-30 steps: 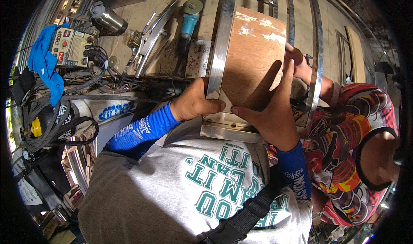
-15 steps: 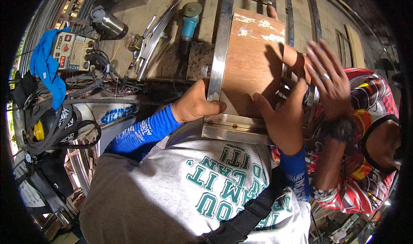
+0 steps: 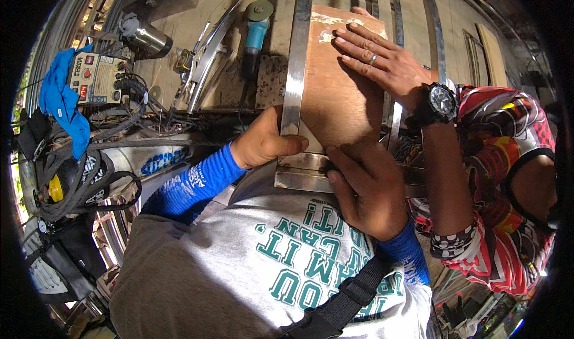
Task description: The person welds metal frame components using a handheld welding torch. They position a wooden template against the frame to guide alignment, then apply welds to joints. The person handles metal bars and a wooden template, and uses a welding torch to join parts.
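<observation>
A brown plywood board (image 3: 341,103) with pale torn patches at its far end lies against a welded metal frame (image 3: 293,82). My left hand (image 3: 266,139) is closed round the frame's left bar, its thumb pressed on the near left corner by the board. My right hand (image 3: 373,186) bends over the near rail, with index fingertip at the board's near edge and thumb against the rail; the other fingers are partly hidden. A co-worker's hand (image 3: 379,61) lies flat on the board's far right part. Fingertips (image 3: 359,11) of another hand show at its far edge.
A teal angle grinder (image 3: 257,34) lies beyond the frame. To the left are a metal tumbler (image 3: 146,37), a welding machine (image 3: 95,76) with a blue cloth (image 3: 66,100), and coiled black cables (image 3: 89,177). The co-worker's arm (image 3: 445,177) is close on my right.
My right hand has moved down and left, from the board's right side to the near rail. The co-worker's raised hand has come down flat on the board. My left hand keeps its hold.
</observation>
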The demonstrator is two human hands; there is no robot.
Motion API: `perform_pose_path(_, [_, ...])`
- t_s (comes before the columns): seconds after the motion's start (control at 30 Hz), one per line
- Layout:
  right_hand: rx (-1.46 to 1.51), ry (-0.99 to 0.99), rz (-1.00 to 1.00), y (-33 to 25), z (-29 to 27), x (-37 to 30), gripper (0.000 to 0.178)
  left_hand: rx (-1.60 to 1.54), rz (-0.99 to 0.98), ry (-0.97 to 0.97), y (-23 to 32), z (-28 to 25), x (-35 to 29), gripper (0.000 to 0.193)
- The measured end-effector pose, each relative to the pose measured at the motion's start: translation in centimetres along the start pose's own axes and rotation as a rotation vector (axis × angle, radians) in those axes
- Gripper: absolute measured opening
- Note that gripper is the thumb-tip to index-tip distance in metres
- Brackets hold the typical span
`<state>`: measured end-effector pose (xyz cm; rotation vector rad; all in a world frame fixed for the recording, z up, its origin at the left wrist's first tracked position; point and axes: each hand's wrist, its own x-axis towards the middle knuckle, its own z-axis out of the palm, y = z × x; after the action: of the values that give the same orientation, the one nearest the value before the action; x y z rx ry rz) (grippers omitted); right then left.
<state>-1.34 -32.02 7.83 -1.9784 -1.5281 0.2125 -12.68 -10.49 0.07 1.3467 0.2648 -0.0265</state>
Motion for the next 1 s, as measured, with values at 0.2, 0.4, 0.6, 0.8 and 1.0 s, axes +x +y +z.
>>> perform_pose_path(0.2, [-0.080, -0.049, 0.056, 0.2, -0.4, -0.4, 0.032, -0.030, -0.097, -0.028, -0.5, -0.3, 0.4, 0.065])
perform_pose_path(0.4, [-0.188, 0.150, 0.378, -0.1, -0.2, -0.8, 0.045, -0.222, -0.117, -0.059, -0.2, -0.1, 1.0, 0.077])
perform_pose_path(0.6, [-0.170, 0.229, 0.370, 0.1, -0.2, -0.2, 0.061, -0.359, -0.044, -0.079, 0.4, 0.5, 1.0, 0.075])
perform_pose_path(0.8, [-0.074, 0.149, 0.513, -0.6, 0.6, 0.3, 0.068, -0.352, -0.083, -0.021, -0.2, 0.1, 0.2, 0.077])
perform_pose_path(1.0, [-0.094, 0.185, 0.564, -0.6, 0.7, 0.4, 0.067, -0.345, -0.107, -0.032, -0.4, 0.1, 0.8, 0.077])
